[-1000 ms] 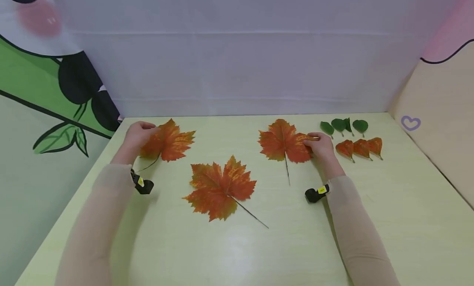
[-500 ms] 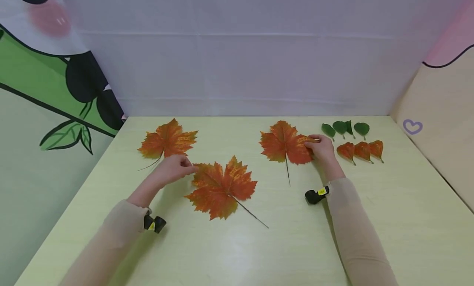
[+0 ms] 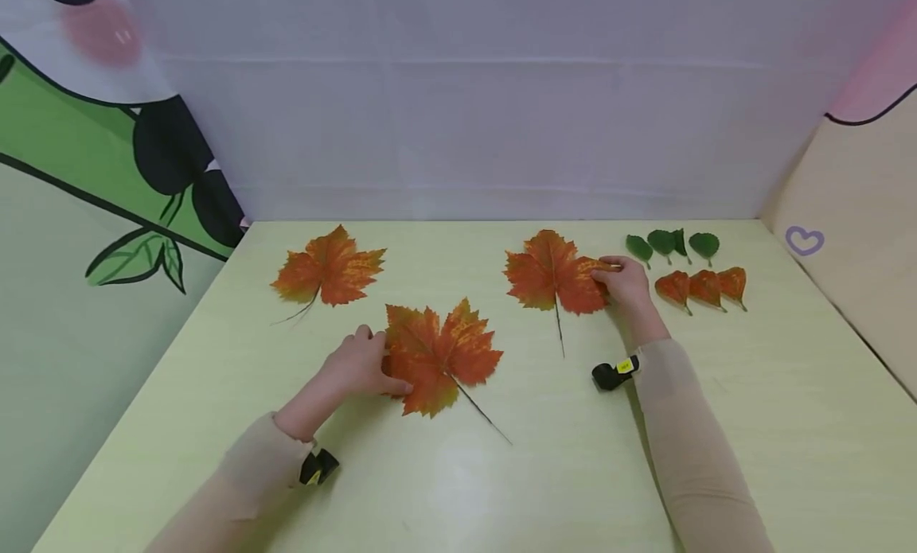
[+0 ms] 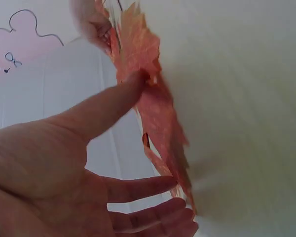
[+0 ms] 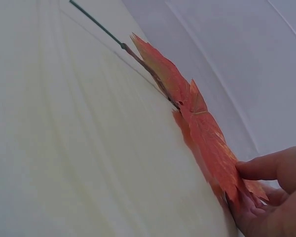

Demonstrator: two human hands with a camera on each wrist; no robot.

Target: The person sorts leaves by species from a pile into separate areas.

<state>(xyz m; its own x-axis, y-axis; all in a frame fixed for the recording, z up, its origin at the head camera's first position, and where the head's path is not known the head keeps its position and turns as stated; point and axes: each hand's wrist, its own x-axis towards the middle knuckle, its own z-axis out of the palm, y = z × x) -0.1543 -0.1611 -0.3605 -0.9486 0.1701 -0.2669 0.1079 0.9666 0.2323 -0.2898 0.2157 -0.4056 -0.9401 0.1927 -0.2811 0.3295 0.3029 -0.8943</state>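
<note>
In the head view, my left hand (image 3: 358, 364) is at the left edge of the middle orange maple leaf (image 3: 437, 358). The left wrist view shows its thumb (image 4: 113, 106) touching this leaf, while the other fingers (image 4: 143, 190) stretch fairly straight along its edge. My right hand (image 3: 623, 284) pinches the right lobe of a second maple leaf (image 3: 548, 270), which lies with its stem toward me. Close up, thumb and fingers (image 5: 266, 168) hold that lobe from both sides. A third maple leaf (image 3: 328, 266) lies at the back left, untouched.
At the back right of the pale table (image 3: 559, 473), several small green leaves (image 3: 666, 241) lie in a row. Small orange leaves (image 3: 702, 289) form another row in front of them. A light cloth wall (image 3: 458, 139) rises behind the table.
My left hand has left the back-left leaf and come toward me and right, to the middle leaf, which has turned slightly. The right hand keeps its hold on the right leaf.
</note>
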